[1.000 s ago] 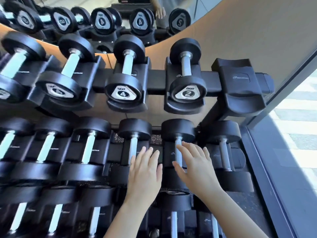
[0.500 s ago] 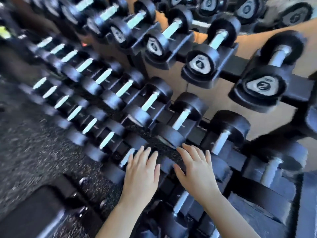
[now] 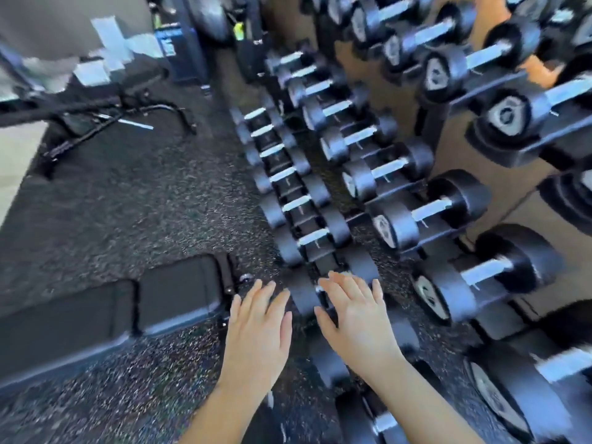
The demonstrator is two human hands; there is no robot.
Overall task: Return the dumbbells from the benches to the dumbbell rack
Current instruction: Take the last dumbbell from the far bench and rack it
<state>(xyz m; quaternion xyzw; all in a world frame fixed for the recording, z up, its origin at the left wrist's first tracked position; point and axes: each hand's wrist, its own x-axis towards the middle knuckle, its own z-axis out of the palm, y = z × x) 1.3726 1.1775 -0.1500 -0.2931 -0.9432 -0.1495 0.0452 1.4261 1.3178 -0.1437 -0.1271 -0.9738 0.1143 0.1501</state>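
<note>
A tiered dumbbell rack fills the right side, loaded with several black dumbbells with silver handles. My left hand and my right hand are both held flat with fingers spread and hold nothing. They hover low in front of the rack's bottom row, the right hand over a dumbbell there. A black padded bench lies on the floor to the left of my left hand, with no dumbbell visible on it. The picture is blurred by motion.
Dark speckled rubber floor spreads left of the rack. A second black bench or machine frame stands at the far left. Dark equipment stands against the back wall.
The view has swung left and down from the rack's right end towards the floor and the bench. Both hands stay spread and empty in front of me.
</note>
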